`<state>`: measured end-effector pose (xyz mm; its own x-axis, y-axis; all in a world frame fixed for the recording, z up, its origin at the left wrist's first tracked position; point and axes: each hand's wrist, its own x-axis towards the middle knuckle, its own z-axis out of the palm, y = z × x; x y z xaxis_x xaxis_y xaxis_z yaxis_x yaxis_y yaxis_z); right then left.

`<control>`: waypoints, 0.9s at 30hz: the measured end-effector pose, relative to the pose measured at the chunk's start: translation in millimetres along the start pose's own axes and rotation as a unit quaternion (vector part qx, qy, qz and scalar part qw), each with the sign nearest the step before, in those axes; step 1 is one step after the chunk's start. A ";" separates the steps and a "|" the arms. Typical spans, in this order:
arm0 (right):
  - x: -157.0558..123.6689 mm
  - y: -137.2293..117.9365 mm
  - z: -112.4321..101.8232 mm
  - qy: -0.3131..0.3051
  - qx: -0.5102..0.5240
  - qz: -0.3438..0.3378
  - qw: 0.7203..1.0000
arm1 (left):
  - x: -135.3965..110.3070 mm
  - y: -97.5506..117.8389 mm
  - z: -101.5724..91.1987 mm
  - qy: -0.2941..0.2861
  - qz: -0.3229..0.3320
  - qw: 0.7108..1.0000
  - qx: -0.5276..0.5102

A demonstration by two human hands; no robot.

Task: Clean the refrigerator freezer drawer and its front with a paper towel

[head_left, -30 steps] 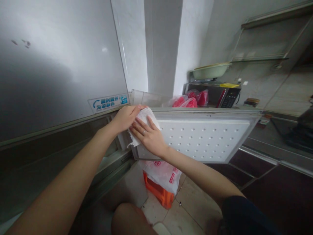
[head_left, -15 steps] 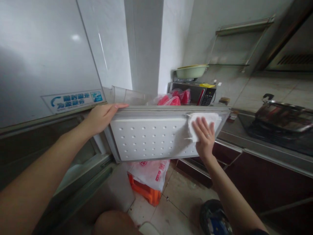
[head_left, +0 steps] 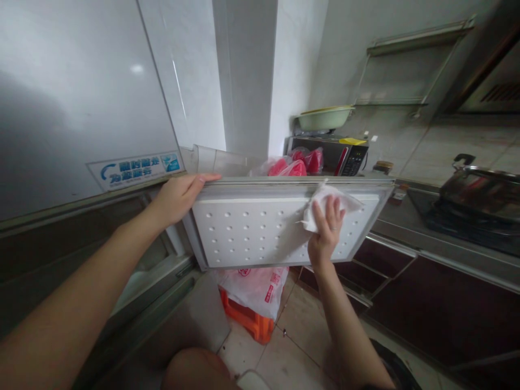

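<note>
The refrigerator door [head_left: 244,230] stands swung out before me, its white inner panel dotted with dimples. My left hand [head_left: 179,197] grips the door's top edge near the hinge side; some of its fingers are hidden behind the edge. On the right half of the panel, my right hand [head_left: 326,225] presses a white cloth [head_left: 314,208] against the surface, fingers stretched over it. One corner of the cloth reaches the upper rim of the door. At left, the lower compartment [head_left: 142,271] of the refrigerator is exposed below the closed upper door [head_left: 81,97].
Behind the door are red items in clear plastic [head_left: 288,165] and a microwave [head_left: 349,154] with a green basin [head_left: 325,118] on top. A pot [head_left: 483,189] sits on the stove at right. Below, a white plastic bag [head_left: 255,290] rests on an orange stool [head_left: 247,319].
My right hand has slid the cloth leftward across the panel, and the cloth has bunched and turned. The left hand keeps its place on the door edge. The view has shifted slightly.
</note>
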<state>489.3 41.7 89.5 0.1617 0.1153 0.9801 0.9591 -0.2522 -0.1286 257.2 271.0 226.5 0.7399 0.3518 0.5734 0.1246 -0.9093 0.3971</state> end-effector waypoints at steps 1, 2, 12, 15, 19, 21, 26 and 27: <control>-0.3 -13.3 4.9 -0.024 0.005 -0.017 1.000 | 0.0 0.1 -0.2 0.000 0.003 1.000 -0.001; -0.2 -25.0 8.8 -0.053 0.011 -0.037 0.998 | 0.1 0.1 -0.2 0.000 0.004 1.000 -0.002; 11.4 -3.2 -18.9 -0.126 0.003 -0.116 0.985 | 1.2 -4.0 0.9 -0.002 0.007 1.000 -0.004; 10.9 41.3 -41.1 -0.062 -0.029 -0.076 0.995 | 1.1 -5.2 1.9 0.004 0.009 1.000 -0.012; 7.0 91.9 -59.4 0.042 -0.056 0.002 0.998 | 1.6 -6.1 3.0 0.009 0.014 1.000 -0.010; 3.5 102.4 -60.4 0.057 -0.054 0.034 0.996 | 2.2 -6.6 3.5 0.012 0.016 1.000 -0.004; -8.6 81.5 -42.9 0.088 -0.031 0.077 0.993 | 2.4 -5.9 4.5 0.016 0.026 1.000 -0.007; -11.3 71.4 -37.2 0.089 -0.023 0.074 0.993 | 2.2 -5.2 4.5 0.018 0.025 0.999 -0.008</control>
<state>547.4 -13.3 74.9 0.2526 -0.0966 0.9627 0.9159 -0.2969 -0.2701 261.2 275.4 222.5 0.7205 0.3132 0.6187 0.0768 -0.9227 0.3777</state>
